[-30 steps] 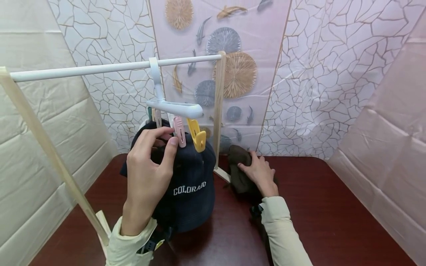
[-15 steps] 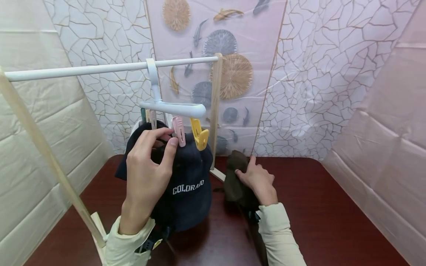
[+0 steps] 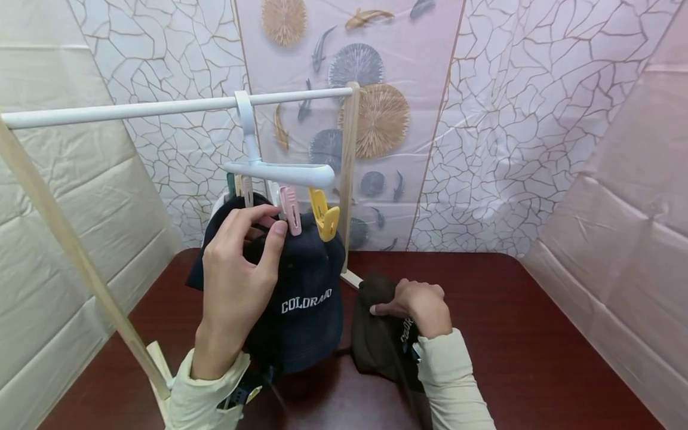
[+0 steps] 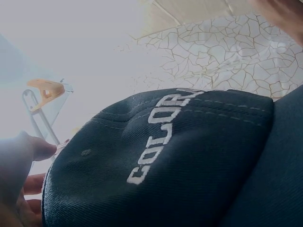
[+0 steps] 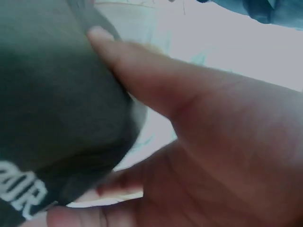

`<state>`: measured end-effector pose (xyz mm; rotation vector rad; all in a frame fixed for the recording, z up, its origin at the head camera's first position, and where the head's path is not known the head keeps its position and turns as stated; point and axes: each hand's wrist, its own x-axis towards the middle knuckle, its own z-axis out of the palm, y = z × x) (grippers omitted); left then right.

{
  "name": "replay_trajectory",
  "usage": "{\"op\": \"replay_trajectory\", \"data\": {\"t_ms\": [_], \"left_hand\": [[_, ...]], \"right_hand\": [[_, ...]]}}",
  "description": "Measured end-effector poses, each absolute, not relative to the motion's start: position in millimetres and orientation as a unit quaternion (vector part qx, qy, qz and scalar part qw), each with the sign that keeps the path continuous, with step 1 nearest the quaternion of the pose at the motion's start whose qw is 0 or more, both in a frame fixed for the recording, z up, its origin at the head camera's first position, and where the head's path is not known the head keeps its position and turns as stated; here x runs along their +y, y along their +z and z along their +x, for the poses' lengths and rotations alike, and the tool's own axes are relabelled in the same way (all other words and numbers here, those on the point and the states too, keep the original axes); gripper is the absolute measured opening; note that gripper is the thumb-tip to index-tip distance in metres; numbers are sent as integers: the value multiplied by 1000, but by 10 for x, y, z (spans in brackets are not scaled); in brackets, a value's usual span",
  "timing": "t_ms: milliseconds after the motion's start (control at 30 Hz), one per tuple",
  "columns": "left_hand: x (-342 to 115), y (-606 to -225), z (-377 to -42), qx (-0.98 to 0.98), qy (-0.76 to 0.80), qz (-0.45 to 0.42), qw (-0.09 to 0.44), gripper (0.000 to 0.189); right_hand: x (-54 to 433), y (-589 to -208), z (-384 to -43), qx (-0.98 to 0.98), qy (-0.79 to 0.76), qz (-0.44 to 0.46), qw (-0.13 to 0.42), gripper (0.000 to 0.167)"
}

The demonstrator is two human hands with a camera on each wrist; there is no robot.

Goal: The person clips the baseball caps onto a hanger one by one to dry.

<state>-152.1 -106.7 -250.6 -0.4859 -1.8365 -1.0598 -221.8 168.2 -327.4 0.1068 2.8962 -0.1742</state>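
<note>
A navy cap (image 3: pixel 309 334) with white "COLORADO" lettering hangs brim down below a pale blue hanger (image 3: pixel 290 173). At its upper edge my left hand (image 3: pixel 236 280) pinches the cap with thumb and index finger, right beside a pink clothespin (image 3: pixel 292 210); the exact contact is partly hidden. A yellow clothespin (image 3: pixel 325 220) hangs to the right of the pink one. Over the table, my right hand (image 3: pixel 421 304) grips a dark olive-brown cap (image 3: pixel 373 340), thumb on its near face. Part of that cap's white lettering shows in the right wrist view.
The hanger hooks over a white bar (image 3: pixel 161 108) of a rack with wooden legs (image 3: pixel 350 179). More clothespins (image 3: pixel 246 190) sit at the hanger's left end, with another dark cap behind my left hand. The dark red table (image 3: pixel 537 352) meets fabric-covered walls.
My right hand has drawn the olive-brown cap nearer and slightly left, turning it so its lettering shows. My left hand stays at the navy cap's upper edge.
</note>
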Motion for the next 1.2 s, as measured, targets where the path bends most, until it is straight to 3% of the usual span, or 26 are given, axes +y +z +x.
{"op": "replay_trajectory", "data": {"t_ms": [100,333,600,767,967,1200], "left_hand": [[-1077,-2499,-1521,-748,-432,-197,463,24],[-1062,-2505,-1536,-746,-433,-204,463,23],[-1055,-2508,-1552,-746,-430,-206,464,24],[-1067,-2507,-1565,-747,-429,-204,465,25],[-1074,-2518,-1585,-747,-426,-206,467,24],[-1063,-2523,-1604,-745,-428,-207,468,24]], "right_hand": [[1722,-3216,-2201,989,-54,18,134,72],[1896,-3150,-2234,986,-110,-53,116,80],[1949,-3353,-2469,951,-224,-208,39,44],[1963,-3439,-2653,904,-297,-305,18,36],[1920,-3444,-2872,893,-258,-359,82,37],[1966,-3389,-2940,904,-210,-327,180,39]]}}
